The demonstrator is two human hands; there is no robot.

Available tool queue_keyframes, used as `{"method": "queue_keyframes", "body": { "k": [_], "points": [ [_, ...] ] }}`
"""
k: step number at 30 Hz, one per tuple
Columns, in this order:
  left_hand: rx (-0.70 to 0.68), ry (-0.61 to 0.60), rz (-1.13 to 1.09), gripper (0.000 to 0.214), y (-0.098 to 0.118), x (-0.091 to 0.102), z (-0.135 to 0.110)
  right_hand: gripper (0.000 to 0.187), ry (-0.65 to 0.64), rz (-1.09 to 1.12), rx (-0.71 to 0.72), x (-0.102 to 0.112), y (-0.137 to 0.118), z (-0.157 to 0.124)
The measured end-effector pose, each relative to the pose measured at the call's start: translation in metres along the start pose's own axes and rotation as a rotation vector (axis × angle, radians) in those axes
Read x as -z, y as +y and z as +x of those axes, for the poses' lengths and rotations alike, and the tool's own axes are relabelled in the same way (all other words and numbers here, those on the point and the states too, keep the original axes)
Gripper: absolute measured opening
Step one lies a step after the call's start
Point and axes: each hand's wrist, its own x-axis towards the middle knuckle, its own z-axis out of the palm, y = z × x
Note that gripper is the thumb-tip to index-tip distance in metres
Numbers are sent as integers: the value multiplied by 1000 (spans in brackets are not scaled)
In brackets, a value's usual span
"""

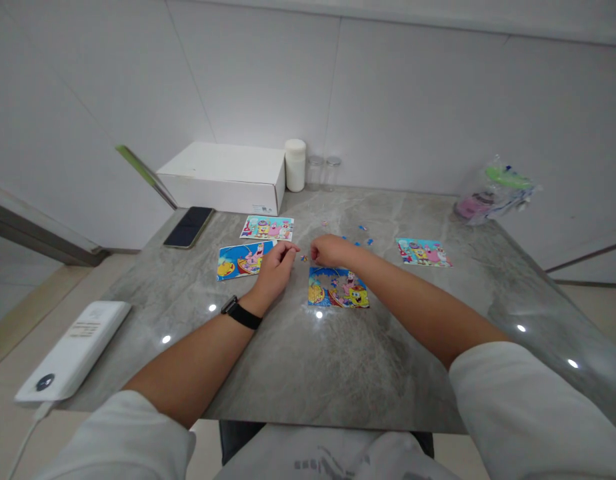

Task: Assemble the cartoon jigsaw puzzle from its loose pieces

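Observation:
In front of me lies a partly assembled jigsaw puzzle (317,293) with cartoon figures; grey table shows through gaps in its upper part. My right hand (333,251) is over the puzzle's upper left edge, fingers curled together; what they hold, if anything, is hidden. My left hand (277,268) rests at the right end of a blue picture card (238,260), covering part of it, its fingers loosely bent and pointing right. A small loose puzzle piece (304,258) lies between my hands. Several blue puzzle pieces (370,242) are scattered beyond my right hand.
Two cartoon cards, one behind the left card (267,228) and one at right (424,253), lie flat. A phone (189,227), white box (223,170), white bottle (295,165), two glass jars (333,173), a plastic bag (493,193) and a cabled power bank (78,350) surround the work area.

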Motion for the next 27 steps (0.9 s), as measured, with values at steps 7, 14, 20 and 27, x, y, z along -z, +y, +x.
{"method": "queue_keyframes", "body": {
  "k": [7,14,20,27],
  "points": [
    [-40,-6,5,21,-1,0,0,26,18,-30,-22,9,-18,-10],
    [-63,-17,24,19,0,1,-1,24,11,42,-53,15,-9,-13],
    [-108,-94,53,20,3,-1,-6,15,90,695,-34,7,26,-50],
    [-147,-214,132,25,27,-14,-14,20,251,1157,53,-19,43,-90]
  ]
}}
